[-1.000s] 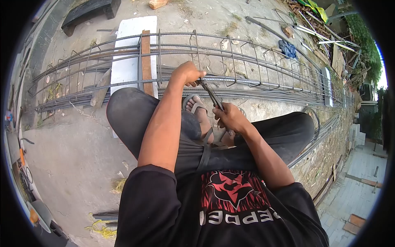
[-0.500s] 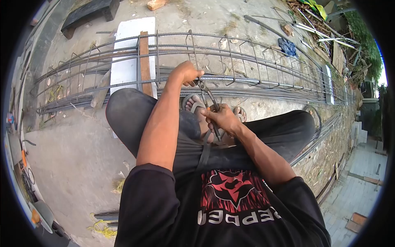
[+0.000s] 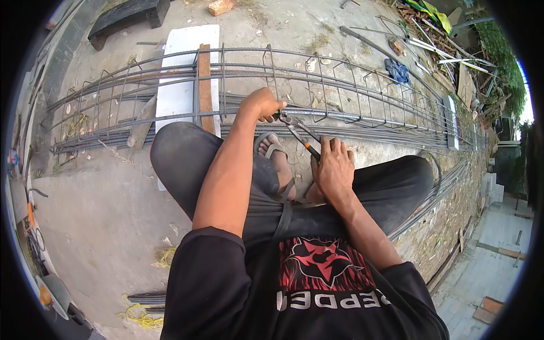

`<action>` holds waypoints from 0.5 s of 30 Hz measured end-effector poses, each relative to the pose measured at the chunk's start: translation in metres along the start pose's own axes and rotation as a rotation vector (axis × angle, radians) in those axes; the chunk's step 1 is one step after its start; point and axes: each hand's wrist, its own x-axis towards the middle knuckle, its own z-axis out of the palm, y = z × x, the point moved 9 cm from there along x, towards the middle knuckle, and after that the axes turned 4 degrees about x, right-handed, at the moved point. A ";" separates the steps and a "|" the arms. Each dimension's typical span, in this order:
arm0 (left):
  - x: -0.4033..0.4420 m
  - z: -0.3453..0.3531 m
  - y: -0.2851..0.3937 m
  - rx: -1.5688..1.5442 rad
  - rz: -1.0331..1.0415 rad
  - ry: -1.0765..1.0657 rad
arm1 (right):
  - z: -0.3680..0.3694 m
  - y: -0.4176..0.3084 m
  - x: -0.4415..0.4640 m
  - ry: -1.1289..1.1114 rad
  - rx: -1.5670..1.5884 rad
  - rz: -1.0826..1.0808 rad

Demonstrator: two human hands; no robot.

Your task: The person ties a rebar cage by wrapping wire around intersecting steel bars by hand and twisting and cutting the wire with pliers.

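My right hand (image 3: 334,170) is wrapped around the orange-and-black handles of a pair of pincers (image 3: 296,131). Their metal jaws point up and left, close to the near bars of a rebar cage (image 3: 357,117). Beside the jaws, my left hand (image 3: 262,105) is closed at a near bar, its thumb toward the pincers. Whatever its fingers grip is hidden by the hand. The cage, long bars with square stirrups, stretches across the ground in front of my crossed legs.
A white board (image 3: 187,85) and a wooden plank (image 3: 204,90) lie under the cage's left part. More loose bars run along its near side. At the back left stands a dark bench (image 3: 127,21); a brick piece (image 3: 221,7) and blue cloth (image 3: 396,71) lie beyond the cage.
My right hand has moved right and turned more palm-down, and the pincers now lie at a flatter slant. My left hand stays at about the same spot on the cage.
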 end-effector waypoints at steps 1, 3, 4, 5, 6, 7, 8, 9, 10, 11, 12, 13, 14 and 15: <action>-0.002 -0.003 0.002 0.003 0.002 -0.002 | 0.004 0.002 -0.001 -0.033 -0.001 0.018; -0.004 -0.004 0.006 0.056 -0.010 -0.019 | 0.023 0.008 -0.003 -0.115 0.048 0.057; -0.002 -0.001 0.006 0.056 -0.004 -0.020 | 0.040 0.010 -0.004 -0.232 0.186 0.069; -0.001 0.000 0.005 0.020 -0.006 -0.018 | 0.054 0.011 -0.004 -0.350 0.323 0.074; 0.001 0.000 0.003 -0.017 -0.011 -0.014 | 0.069 0.020 -0.006 -0.579 0.696 0.315; 0.002 0.001 0.000 -0.022 -0.011 -0.012 | 0.071 0.023 -0.007 -0.580 0.692 0.314; 0.004 0.003 -0.001 -0.063 -0.011 -0.025 | 0.086 0.020 -0.017 -0.696 1.056 0.440; 0.007 0.006 -0.002 -0.104 -0.009 -0.038 | 0.092 0.009 -0.025 -0.799 1.424 0.564; 0.011 0.007 -0.004 -0.104 -0.009 -0.038 | 0.092 -0.004 -0.031 -0.894 1.796 0.686; 0.016 0.006 -0.005 -0.047 0.008 -0.034 | 0.090 0.000 -0.027 -0.898 1.797 0.687; 0.012 0.007 -0.006 0.012 0.018 -0.036 | 0.075 0.002 -0.019 -0.931 1.282 0.507; 0.009 0.008 -0.008 0.015 0.009 -0.040 | 0.065 0.007 -0.011 -0.915 0.772 0.319; 0.007 0.006 -0.007 0.022 -0.002 -0.035 | 0.060 0.030 0.001 -0.557 0.315 0.246; 0.006 0.003 -0.003 0.027 -0.008 -0.031 | 0.054 0.028 0.000 -0.554 0.316 0.247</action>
